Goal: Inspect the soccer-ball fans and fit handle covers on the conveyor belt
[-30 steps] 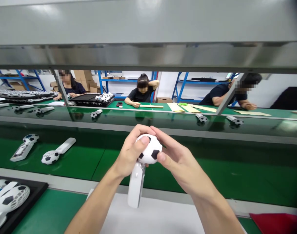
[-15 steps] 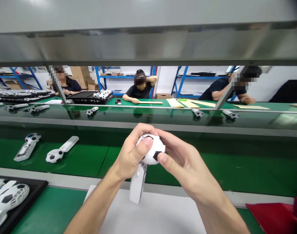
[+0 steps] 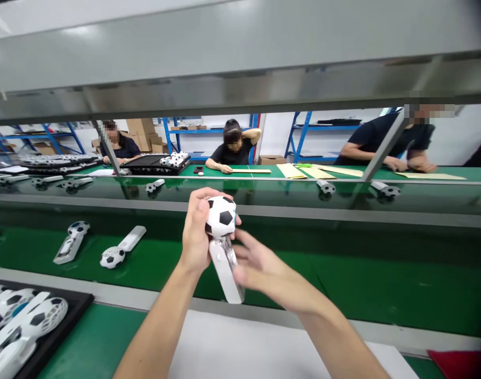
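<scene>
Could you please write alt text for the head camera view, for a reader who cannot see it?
A left hand grips the football-patterned head of a white handheld fan, while the right hand touches its handle, above a green conveyor belt carrying similar fans.

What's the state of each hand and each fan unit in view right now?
left hand: shut around the football head of the held fan, fan upright.
right hand: fingers loosely open, touching the fan's white handle.
two fans on belt: lying flat, untouched.
fans in black tray: lying stacked, grille side up.
</scene>
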The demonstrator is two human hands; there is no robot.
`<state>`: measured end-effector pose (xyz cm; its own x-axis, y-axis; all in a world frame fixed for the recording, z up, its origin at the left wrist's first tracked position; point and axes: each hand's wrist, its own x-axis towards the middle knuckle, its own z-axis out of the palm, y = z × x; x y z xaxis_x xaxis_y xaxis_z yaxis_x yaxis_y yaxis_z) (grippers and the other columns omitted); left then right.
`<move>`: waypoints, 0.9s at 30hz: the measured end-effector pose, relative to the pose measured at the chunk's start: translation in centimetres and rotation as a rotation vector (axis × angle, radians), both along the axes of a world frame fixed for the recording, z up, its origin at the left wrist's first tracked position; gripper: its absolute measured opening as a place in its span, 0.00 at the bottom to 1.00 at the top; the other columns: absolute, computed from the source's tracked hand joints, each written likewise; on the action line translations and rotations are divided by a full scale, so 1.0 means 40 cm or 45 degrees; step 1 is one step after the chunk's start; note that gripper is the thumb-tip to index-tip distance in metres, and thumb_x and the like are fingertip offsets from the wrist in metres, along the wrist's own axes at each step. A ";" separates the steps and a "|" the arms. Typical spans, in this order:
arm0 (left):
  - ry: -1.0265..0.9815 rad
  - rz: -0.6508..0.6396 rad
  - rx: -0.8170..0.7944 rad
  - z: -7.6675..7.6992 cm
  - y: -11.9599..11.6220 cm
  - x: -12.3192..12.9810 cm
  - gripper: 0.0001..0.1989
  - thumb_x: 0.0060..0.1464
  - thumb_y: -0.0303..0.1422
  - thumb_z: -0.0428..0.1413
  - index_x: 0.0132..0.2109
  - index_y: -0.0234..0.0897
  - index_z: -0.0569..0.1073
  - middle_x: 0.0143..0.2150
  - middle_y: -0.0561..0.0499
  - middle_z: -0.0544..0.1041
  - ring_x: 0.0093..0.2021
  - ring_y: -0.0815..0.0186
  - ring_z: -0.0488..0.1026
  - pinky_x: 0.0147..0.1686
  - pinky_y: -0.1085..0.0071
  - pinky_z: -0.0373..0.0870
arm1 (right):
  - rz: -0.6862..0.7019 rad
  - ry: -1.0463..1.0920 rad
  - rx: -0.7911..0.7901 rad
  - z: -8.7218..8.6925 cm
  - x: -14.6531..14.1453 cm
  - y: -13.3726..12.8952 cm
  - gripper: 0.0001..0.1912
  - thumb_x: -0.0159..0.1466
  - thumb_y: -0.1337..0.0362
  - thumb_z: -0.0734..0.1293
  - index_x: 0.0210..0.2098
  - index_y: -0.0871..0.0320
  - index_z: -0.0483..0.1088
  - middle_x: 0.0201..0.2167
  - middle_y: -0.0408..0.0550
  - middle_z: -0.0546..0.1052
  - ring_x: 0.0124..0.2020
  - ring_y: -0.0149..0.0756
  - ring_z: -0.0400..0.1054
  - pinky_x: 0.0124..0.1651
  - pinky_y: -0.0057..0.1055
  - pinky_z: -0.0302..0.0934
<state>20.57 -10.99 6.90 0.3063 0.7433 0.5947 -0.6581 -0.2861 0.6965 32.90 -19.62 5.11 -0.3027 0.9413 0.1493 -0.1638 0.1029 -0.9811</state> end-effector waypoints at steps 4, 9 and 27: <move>0.187 0.268 -0.013 -0.018 0.037 0.005 0.16 0.65 0.47 0.49 0.47 0.41 0.69 0.46 0.49 0.76 0.39 0.65 0.77 0.33 0.73 0.73 | -0.117 -0.274 -0.140 -0.014 0.005 0.020 0.19 0.61 0.60 0.73 0.50 0.57 0.68 0.38 0.44 0.75 0.38 0.35 0.72 0.36 0.27 0.65; 0.884 0.835 0.196 -0.046 0.136 -0.064 0.11 0.63 0.38 0.52 0.47 0.38 0.72 0.49 0.46 0.76 0.50 0.61 0.74 0.47 0.69 0.69 | -0.696 -0.901 -0.132 -0.036 0.092 0.072 0.22 0.64 0.56 0.67 0.57 0.49 0.66 0.46 0.43 0.77 0.41 0.37 0.73 0.38 0.29 0.65; 2.197 1.309 -0.638 -0.266 0.368 -0.296 0.26 0.52 0.43 0.55 0.56 0.36 0.72 0.61 0.28 0.68 0.63 0.33 0.61 0.57 0.37 0.50 | -1.242 -1.599 -1.058 -0.214 0.494 0.065 0.17 0.70 0.57 0.66 0.53 0.60 0.70 0.52 0.53 0.74 0.48 0.41 0.72 0.49 0.43 0.70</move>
<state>8.75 3.74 -3.73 -0.3364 0.9404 -0.0496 0.8541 0.3269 0.4044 52.68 -17.01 -3.47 0.8035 0.5324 -0.2664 0.4567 -0.8382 -0.2980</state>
